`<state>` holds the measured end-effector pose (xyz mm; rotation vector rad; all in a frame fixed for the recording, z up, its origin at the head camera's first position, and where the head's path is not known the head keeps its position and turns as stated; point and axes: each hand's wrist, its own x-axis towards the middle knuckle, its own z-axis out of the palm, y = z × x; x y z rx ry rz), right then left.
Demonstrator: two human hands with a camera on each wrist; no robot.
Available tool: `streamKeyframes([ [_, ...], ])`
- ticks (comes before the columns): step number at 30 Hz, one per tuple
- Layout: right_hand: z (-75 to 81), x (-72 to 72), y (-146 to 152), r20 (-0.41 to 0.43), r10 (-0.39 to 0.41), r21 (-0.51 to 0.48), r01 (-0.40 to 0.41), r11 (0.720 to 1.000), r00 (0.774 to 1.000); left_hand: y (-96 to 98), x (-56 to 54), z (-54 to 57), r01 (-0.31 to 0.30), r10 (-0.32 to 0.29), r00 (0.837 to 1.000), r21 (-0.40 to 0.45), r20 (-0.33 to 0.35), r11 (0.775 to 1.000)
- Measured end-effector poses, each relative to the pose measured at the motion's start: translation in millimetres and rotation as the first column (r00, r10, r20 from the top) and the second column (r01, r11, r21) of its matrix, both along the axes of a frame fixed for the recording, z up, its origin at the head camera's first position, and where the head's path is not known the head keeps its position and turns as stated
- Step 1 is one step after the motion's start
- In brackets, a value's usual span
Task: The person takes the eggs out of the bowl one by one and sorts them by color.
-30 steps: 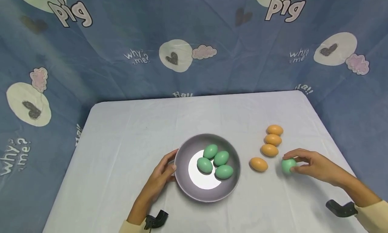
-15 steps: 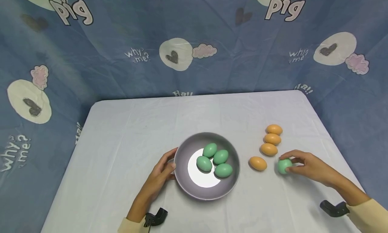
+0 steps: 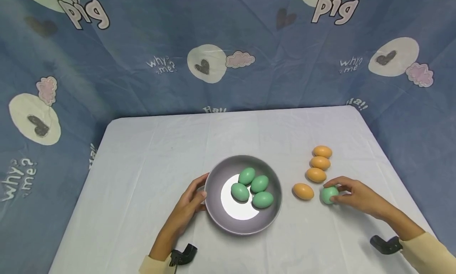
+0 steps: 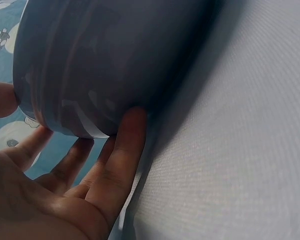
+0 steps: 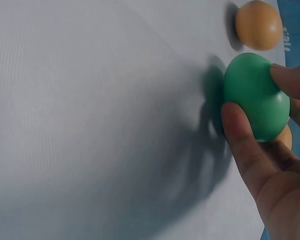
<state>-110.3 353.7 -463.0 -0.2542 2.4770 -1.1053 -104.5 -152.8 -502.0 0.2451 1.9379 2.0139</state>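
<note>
A grey bowl [image 3: 228, 226] with a white base inside stands near the middle of the table in the head view. Several green eggs [image 3: 259, 184] lie in it. At its left side my left hand [image 3: 187, 204] holds the bowl, thumb at the rim and fingers against the outer wall [image 4: 75, 65], as the left wrist view shows. Between thumb and fingers, my right hand [image 3: 363, 198] pinches another green egg [image 5: 255, 92], close over the cloth right of the bowl. Just left of that egg lies an orange egg [image 3: 303, 191].
Three more orange eggs [image 3: 320, 163] form a slanting row behind the right hand. White cloth [image 3: 160, 147] covers the table, and a blue printed curtain [image 3: 270, 84] hangs along the back and sides. Each wrist wears a black mount [image 3: 386, 245].
The right hand has slid left with its green egg, nearer to the front orange egg. My left hand and the bowl keep their places, apart from a slight shift of the view.
</note>
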Motion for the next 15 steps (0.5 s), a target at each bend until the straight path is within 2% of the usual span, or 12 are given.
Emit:
streamKeyframes([
  [8, -3.6, 3.6, -5.7, -0.006, -0.020, 0.014, 0.020, 1.000, 1.000, 0.3, -0.3, 0.7, 0.002, -0.002, 1.000, -0.021, -0.014, 1.000],
  [15, -3.7, 1.8, -6.5, -0.037, -0.001, 0.032, 0.002, 0.999, 0.999, -1.0, 0.1, -0.1, 0.002, -0.003, 1.000, -0.012, -0.021, 1.000],
])
